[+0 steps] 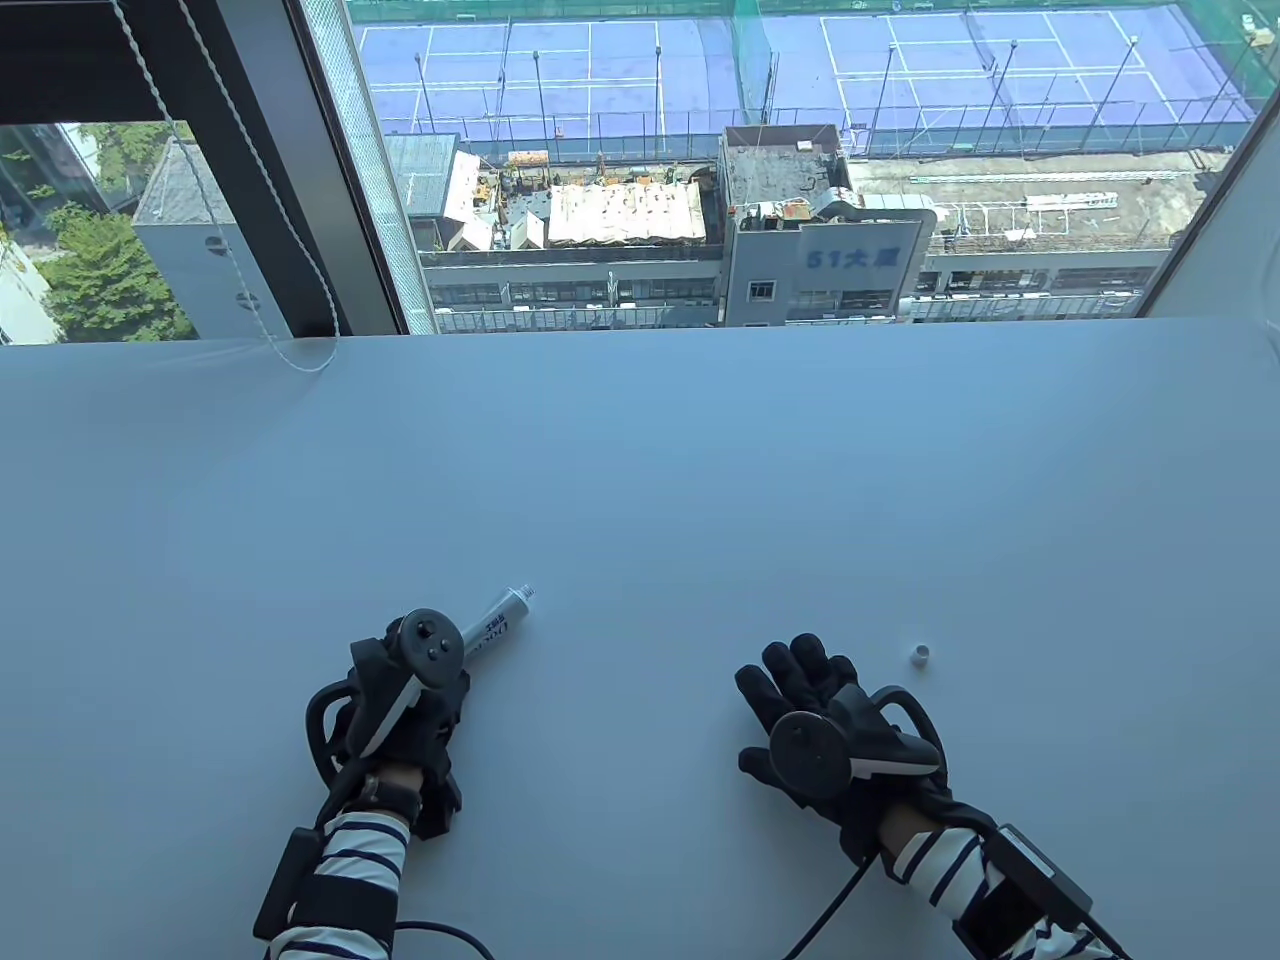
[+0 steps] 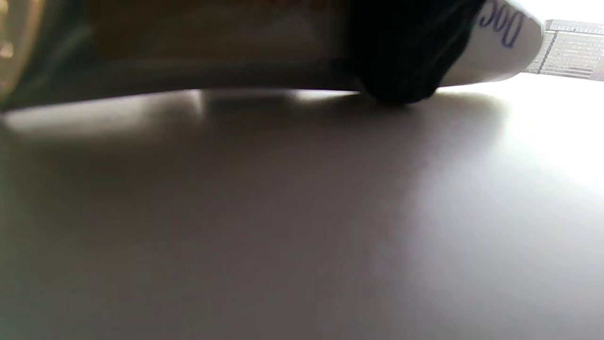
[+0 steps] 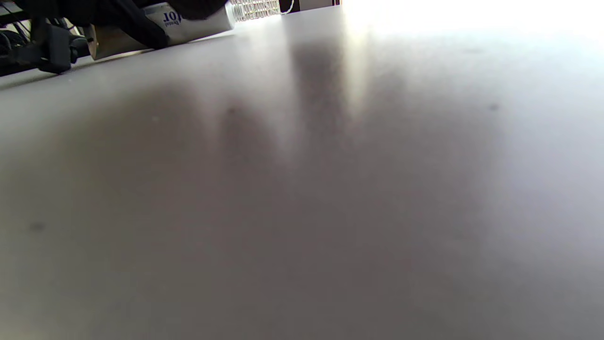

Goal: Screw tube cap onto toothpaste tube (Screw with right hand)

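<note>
Nearest the person, the left hand (image 1: 400, 715) lies over the rear of the toothpaste tube (image 1: 497, 622) and appears to hold it down on the table (image 1: 640, 480); the left wrist view shows a dark gloved finger (image 2: 401, 56) against the tube's printed side, though how tightly the fingers wrap it cannot be told. The tube lies flat, its bare threaded neck (image 1: 524, 595) jutting past the left hand's fingers, up and toward the right hand, probably so the thread is free to take the cap. The right hand (image 1: 815, 715) rests palm down on the table with its fingers spread and nothing in them. Just beyond its fingertips, a little to their outer side, the small white tube cap (image 1: 919, 656) stands alone, well apart from the tube. Picking it up looks like the next step.
</note>
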The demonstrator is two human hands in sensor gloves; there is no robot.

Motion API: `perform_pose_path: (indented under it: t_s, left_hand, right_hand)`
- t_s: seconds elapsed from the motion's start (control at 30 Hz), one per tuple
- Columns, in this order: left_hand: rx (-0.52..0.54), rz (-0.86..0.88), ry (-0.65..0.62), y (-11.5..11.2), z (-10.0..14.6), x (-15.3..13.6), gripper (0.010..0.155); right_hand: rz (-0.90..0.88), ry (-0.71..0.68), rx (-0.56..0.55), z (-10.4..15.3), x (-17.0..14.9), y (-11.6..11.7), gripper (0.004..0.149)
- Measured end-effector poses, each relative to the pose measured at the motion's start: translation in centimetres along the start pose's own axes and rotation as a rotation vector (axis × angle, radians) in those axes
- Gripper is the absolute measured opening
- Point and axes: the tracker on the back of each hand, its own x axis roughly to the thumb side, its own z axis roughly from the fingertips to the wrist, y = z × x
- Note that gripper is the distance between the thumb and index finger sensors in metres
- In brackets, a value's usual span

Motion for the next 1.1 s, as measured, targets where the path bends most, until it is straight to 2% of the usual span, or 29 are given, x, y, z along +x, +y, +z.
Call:
perform_pose_path:
  t_s: [0.07,0.13,0.23,0.3,0.47,0.53,0.6,0.7,0.83,1.1]
  left_hand:
    - [0.017,-0.052,-0.025,0.0,0.1,0.5,0.051]
    - [0.037,-0.097,-0.041,0.1,0.4,1.0,0.05]
    - [0.098,-0.136,-0.063,0.5,0.8,1.6,0.049]
    - [0.126,-0.093,-0.095,0.9,1.2,2.0,0.05]
    - [0.175,-0.049,-0.197,1.7,2.4,3.9,0.054]
    - [0.195,-0.058,-0.232,1.8,2.9,4.5,0.065]
    - [0.206,-0.049,-0.273,1.9,3.3,5.1,0.068]
    - [0.207,-0.04,-0.315,1.9,3.7,5.6,0.07]
    - [0.206,-0.036,-0.347,1.8,3.9,6.0,0.071]
    - [0.201,-0.037,-0.356,1.7,4.0,6.0,0.071]
  right_hand:
    - [0.024,0.053,-0.032,0.1,-0.2,-0.3,0.078]
    - [0.064,0.225,-0.096,0.4,-0.9,-1.1,0.078]
    - [0.05,0.357,-0.107,1.1,-2.6,-2.1,0.081]
    - [0.033,0.44,-0.111,1.7,-4.4,-2.6,0.083]
    - [0.046,0.591,-0.069,2.9,-8.3,-2.3,0.082]
    - [0.028,0.612,-0.075,3.2,-9.3,-2.0,0.078]
    - [0.015,0.62,-0.076,3.3,-10.1,-1.6,0.074]
    - [0.021,0.613,-0.087,3.1,-10.3,-1.2,0.068]
    - [0.119,0.596,-0.133,2.6,-9.6,-1.0,0.058]
    - [0.239,0.574,-0.112,1.9,-8.6,-1.1,0.046]
